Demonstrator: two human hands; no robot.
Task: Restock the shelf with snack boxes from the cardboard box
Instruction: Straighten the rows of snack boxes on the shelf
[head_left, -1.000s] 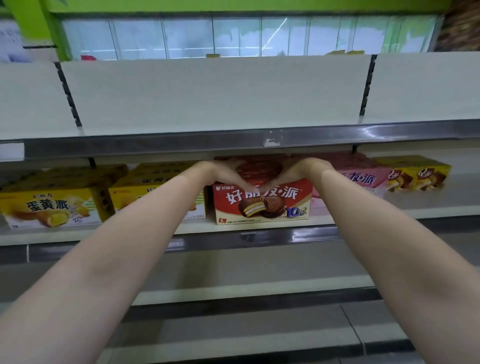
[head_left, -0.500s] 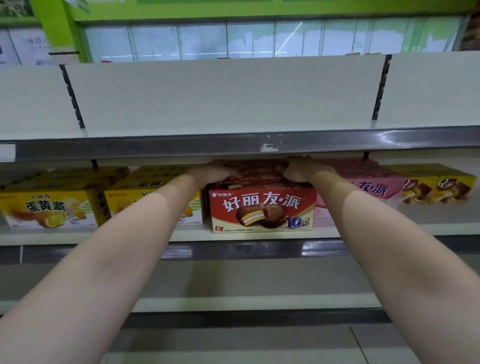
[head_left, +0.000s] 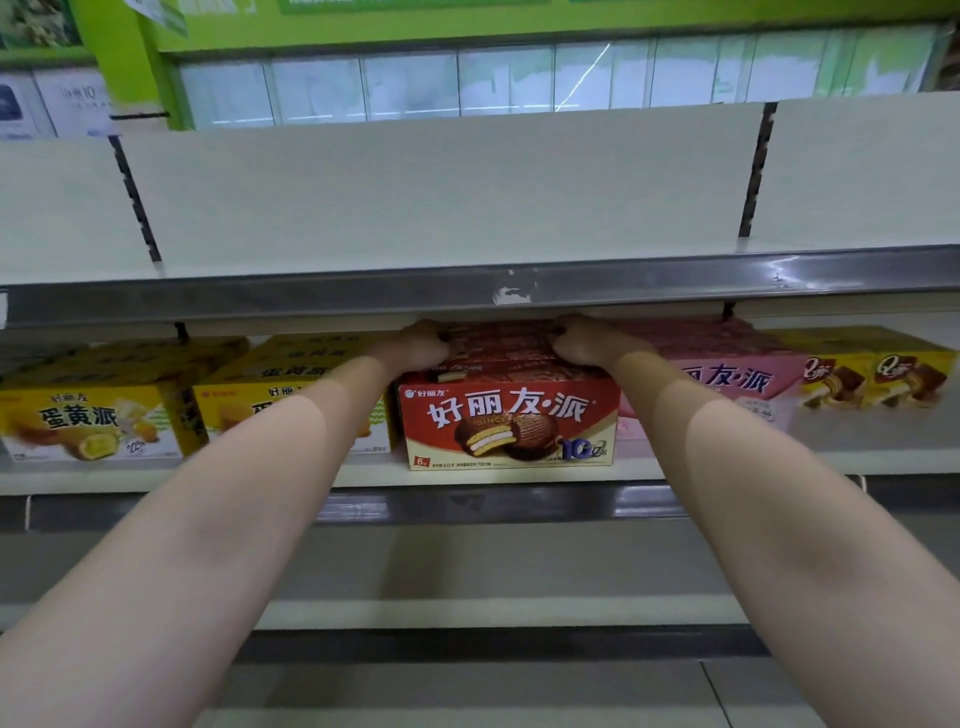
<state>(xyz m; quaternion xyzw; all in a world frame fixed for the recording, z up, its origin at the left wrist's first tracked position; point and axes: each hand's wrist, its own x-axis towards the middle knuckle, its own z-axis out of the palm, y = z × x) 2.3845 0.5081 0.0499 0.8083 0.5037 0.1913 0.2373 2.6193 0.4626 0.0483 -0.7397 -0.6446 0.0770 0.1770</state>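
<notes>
Both hands reach under the upper shelf (head_left: 467, 299) to the red snack box (head_left: 511, 426). Left hand (head_left: 418, 345) curls over the box's top left edge, and right hand (head_left: 584, 343) curls over its top right edge, so each seems to grip the box, though the fingertips are partly hidden in shadow below the upper shelf's rail. That box stands upright on the lower shelf (head_left: 883, 460), its front face close to the shelf's front lip. Little open room shows above the hands, since the upper shelf sits just over them. A yellow box (head_left: 291, 387) stands just beside the red one on the left, partly covered by the left forearm, with another yellow box (head_left: 88, 421) further left. A pink box (head_left: 727, 374) sits just beside it on the right, and beyond that a yellow chocolate-cake box (head_left: 878, 376). Bare shelf surface lies in front of the pink and cake boxes.
</notes>
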